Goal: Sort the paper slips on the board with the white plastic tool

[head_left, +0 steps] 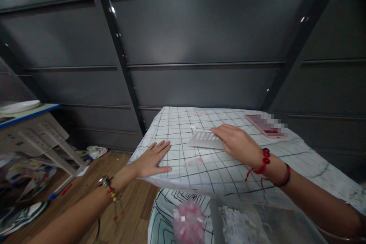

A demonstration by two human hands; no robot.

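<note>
My left hand (156,158) lies flat on the left part of the white grid-patterned cloth (177,122), fingers spread, holding nothing. My right hand (236,143) is closed on the right end of a flat white tray with a row of slots (204,140), just above or on the cloth; the gap, if any, cannot be made out. A small white piece (193,127) lies just behind the tray. In front of it there is a small clear packet with a pinkish patch (197,161). The fingertips of my right hand are partly hidden behind the hand.
A phone in a pink case (264,126) lies at the back right of the cloth. Below the front edge are a pink fluffy bundle (188,221) and a translucent plastic bin (215,217). A blue-edged table (34,112) stands left; a dark panelled wall (200,34) rises behind.
</note>
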